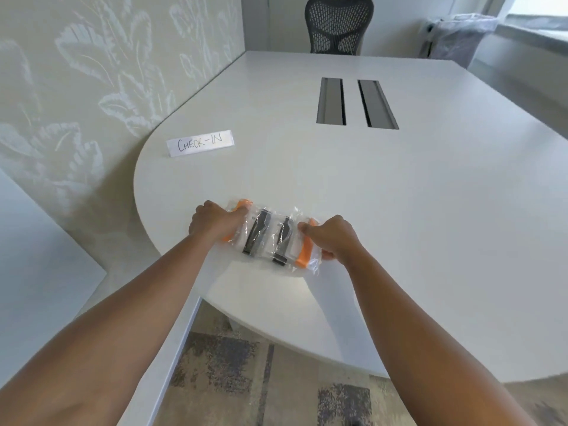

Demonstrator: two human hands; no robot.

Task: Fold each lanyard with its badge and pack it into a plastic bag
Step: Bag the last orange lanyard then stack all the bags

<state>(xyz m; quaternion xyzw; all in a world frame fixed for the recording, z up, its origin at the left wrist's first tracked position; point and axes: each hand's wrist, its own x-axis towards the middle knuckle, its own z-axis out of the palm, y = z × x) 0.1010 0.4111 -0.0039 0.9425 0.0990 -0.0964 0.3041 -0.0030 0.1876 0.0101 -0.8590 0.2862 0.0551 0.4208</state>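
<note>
A clear plastic bag lies on the white table near its front left edge. Inside it I see folded black lanyard straps and orange-edged badge holders at both ends. My left hand grips the bag's left end, fingers closed over the orange part. My right hand pinches the bag's right end. Both hands press the bag down against the tabletop.
A paper sign reading CHECK-IN lies at the back left of the table. Two cable slots sit in the table's middle. A mesh office chair stands at the far end, a bin with a plastic liner to its right. A patterned wall runs along the left.
</note>
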